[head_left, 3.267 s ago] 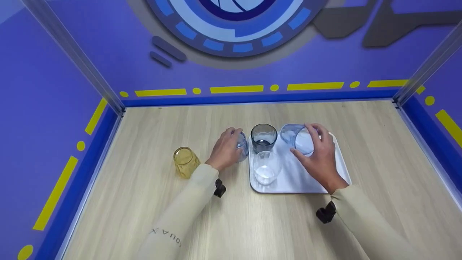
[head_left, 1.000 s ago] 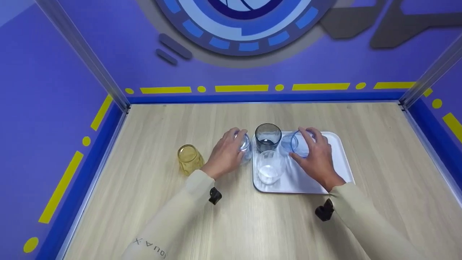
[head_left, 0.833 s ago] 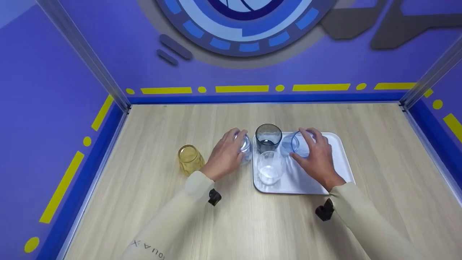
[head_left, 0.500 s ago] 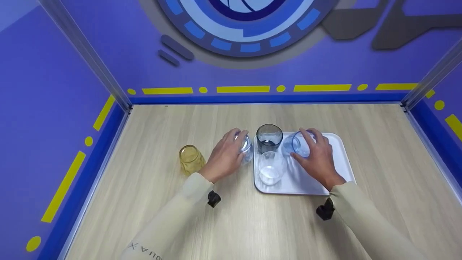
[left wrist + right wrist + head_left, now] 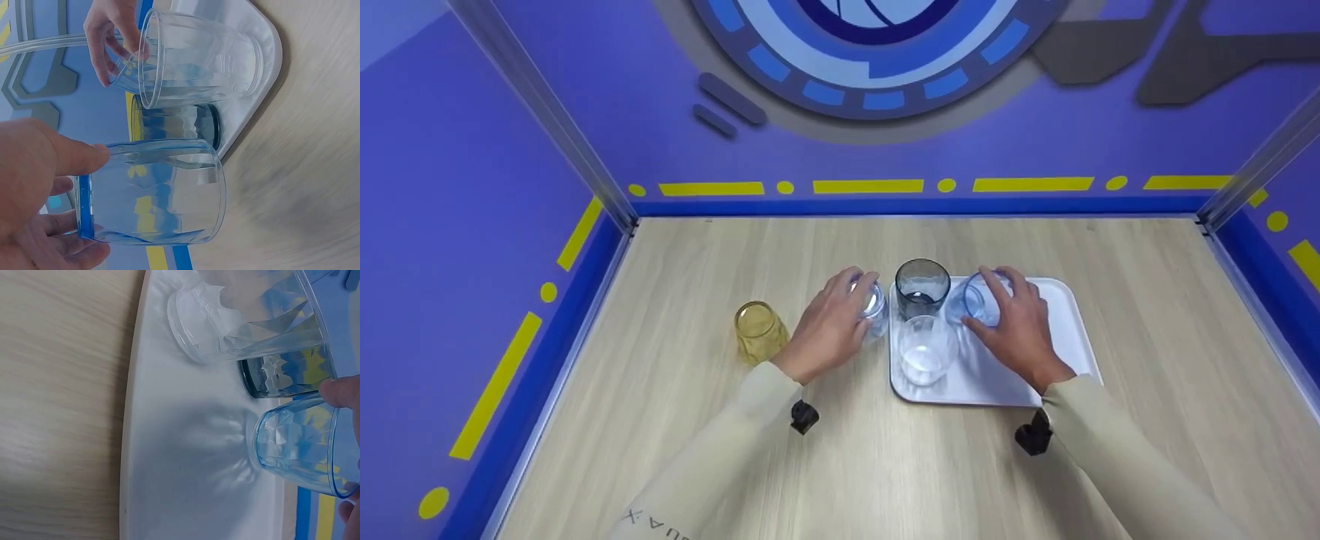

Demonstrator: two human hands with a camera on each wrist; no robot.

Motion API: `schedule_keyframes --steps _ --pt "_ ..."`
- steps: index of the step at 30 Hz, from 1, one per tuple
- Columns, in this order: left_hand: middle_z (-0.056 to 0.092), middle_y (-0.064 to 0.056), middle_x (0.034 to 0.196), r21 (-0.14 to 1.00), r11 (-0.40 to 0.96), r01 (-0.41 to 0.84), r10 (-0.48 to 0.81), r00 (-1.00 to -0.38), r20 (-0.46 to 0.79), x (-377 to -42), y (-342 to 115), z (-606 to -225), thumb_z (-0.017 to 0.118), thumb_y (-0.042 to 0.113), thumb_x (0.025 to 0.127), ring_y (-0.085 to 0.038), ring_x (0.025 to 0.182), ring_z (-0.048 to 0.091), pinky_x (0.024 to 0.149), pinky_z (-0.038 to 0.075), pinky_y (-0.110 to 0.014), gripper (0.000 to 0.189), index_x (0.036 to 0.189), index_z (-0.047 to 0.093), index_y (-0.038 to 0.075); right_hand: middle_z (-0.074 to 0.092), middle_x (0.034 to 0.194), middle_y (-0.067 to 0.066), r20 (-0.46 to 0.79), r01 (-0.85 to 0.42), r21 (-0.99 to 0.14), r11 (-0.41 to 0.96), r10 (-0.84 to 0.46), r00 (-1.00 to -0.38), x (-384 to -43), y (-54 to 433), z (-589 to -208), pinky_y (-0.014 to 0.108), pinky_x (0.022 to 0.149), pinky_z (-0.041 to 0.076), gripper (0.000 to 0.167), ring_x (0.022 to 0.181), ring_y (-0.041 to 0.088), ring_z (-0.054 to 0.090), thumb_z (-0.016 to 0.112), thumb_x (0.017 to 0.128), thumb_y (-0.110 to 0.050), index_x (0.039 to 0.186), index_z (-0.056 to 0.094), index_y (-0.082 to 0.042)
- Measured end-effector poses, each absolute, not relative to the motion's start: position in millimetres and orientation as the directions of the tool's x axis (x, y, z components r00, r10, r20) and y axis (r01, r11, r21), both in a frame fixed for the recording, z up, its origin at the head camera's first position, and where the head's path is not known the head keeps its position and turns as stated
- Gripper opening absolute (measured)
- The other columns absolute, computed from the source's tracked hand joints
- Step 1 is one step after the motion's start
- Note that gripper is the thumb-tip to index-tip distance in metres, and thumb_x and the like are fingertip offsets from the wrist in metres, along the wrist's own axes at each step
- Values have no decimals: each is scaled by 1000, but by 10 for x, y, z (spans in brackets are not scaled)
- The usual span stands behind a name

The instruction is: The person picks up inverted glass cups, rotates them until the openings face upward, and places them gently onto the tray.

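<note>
A pale blue glass (image 5: 976, 301) sits upright on or just above the white tray (image 5: 997, 386), its rim pinched by the right hand (image 5: 1020, 326). The left hand (image 5: 829, 324), fingers curled, grips another blue glass (image 5: 154, 194) upside down beside the tray. 2 more, a smoky glass (image 5: 922, 283) and a clear glass (image 5: 927, 352), stand on it; a yellow glass (image 5: 759, 334) rests farther left on the tabletop (image 5: 885, 480).

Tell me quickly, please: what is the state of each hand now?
Left hand: holding a blue glass.
Right hand: holding another blue glass near its rim.
</note>
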State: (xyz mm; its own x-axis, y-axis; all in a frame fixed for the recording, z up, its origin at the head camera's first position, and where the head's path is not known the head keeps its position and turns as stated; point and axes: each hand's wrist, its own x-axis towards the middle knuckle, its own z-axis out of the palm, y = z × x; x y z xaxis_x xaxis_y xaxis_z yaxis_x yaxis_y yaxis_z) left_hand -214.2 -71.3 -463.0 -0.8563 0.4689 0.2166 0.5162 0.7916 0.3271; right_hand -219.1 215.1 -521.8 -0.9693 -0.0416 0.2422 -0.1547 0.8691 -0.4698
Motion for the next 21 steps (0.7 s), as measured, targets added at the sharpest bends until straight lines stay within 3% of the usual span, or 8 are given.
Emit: schedule_keyframes --steps 21 --pt "43 -13 144 348 777 525 475 -851 223 -2070 -734 -4501 67 18 90 -26 133 45 107 44 -39 63 146 38 12 34 148 20 204 -140 -446 884 -52 -978 -2286 2149 -5199 64 106 27 76 133 44 34 75 83 -31 147 39 -13"
